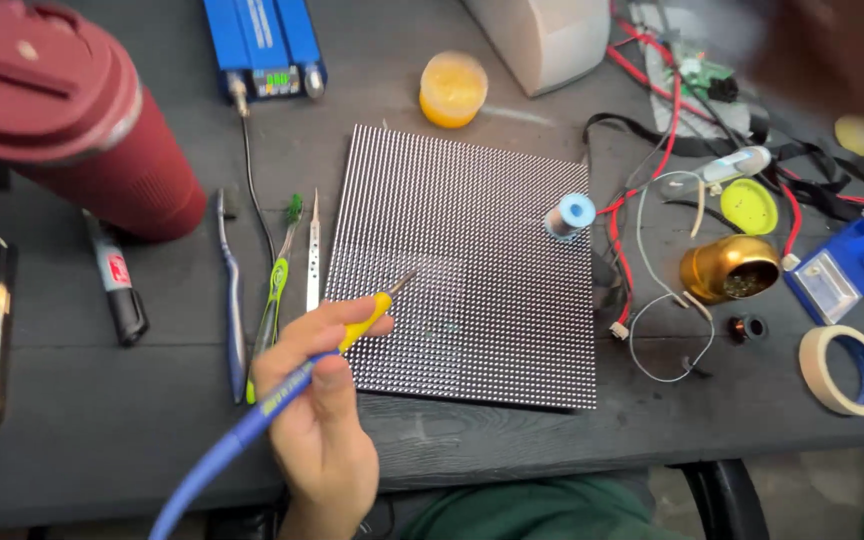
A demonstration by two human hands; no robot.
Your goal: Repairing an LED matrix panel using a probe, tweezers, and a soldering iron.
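Your left hand [320, 420] clamped on soldering iron [357, 325], yellow grip, blue cable trailing down-left. Iron tip touches dotted panel [472, 260] near its left-middle. Panel lies flat on dark bench [102, 440]. Your right hand [832, 50] blurred at top right corner; cannot tell its grip. Solder spool [570, 215] stands on panel's right edge. Tweezers [313, 255] just left of panel.
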